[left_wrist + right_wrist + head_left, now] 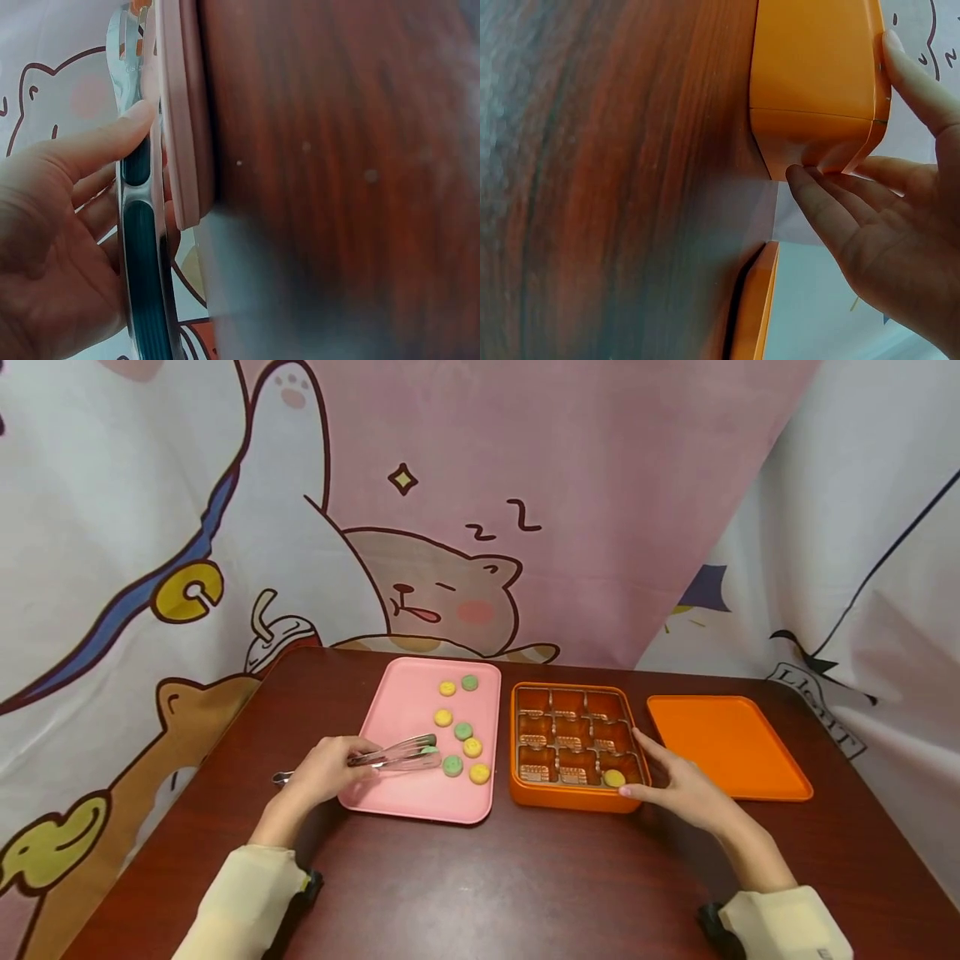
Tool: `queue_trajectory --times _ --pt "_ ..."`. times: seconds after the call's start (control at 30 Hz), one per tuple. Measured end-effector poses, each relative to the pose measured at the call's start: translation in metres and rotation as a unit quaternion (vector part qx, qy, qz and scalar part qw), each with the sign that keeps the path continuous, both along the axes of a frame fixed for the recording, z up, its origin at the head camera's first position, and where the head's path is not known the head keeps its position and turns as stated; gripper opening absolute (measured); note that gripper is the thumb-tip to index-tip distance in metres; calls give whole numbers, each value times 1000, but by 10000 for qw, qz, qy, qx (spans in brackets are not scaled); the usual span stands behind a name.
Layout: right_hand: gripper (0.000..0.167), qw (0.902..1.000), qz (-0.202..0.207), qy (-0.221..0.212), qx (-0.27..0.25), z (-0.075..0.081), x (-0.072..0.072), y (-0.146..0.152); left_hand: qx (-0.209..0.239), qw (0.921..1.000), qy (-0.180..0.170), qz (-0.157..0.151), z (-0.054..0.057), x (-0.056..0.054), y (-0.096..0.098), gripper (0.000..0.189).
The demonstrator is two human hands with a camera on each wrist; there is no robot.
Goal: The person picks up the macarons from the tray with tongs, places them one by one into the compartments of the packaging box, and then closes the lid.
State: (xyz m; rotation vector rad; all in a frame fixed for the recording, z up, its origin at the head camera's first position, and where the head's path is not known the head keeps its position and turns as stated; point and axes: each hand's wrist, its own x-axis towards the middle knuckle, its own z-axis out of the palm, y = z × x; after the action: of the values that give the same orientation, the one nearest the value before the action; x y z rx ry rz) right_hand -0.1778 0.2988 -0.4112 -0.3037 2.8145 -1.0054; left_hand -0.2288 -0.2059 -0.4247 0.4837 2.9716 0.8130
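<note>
My left hand (330,768) grips metal tongs (401,753), the thumb pressing one arm in the left wrist view. Over the pink tray (405,693), the tongs' ends reach around or over a small round green piece (429,750), partly hidden by them. Whether they touch it I cannot tell. Several small round yellow (472,747) and green (452,766) pieces with patterned tops lie on that tray. My right hand (686,785) touches the orange box (814,67), fingers on its right side, thumb at its rim. One yellow piece (613,778) sits in the box's front right compartment.
A clear divided insert (567,727) lines the orange box. Right of it lies a flat orange tray or lid (727,743). All stand on a dark wooden table (480,885), with a printed cloth (585,527) hanging behind.
</note>
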Motion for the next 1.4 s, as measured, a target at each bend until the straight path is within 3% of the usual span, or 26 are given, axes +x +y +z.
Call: queue_trajectory --times 0.5,1.4 --pt "98 10000 14 -24 -15 -1 0 3 -63 9995 -237 176 -1 -9 2 12" --pt "97 10000 5 -24 57 1 -1 2 358 9973 -471 426 3 -12 -1 18"
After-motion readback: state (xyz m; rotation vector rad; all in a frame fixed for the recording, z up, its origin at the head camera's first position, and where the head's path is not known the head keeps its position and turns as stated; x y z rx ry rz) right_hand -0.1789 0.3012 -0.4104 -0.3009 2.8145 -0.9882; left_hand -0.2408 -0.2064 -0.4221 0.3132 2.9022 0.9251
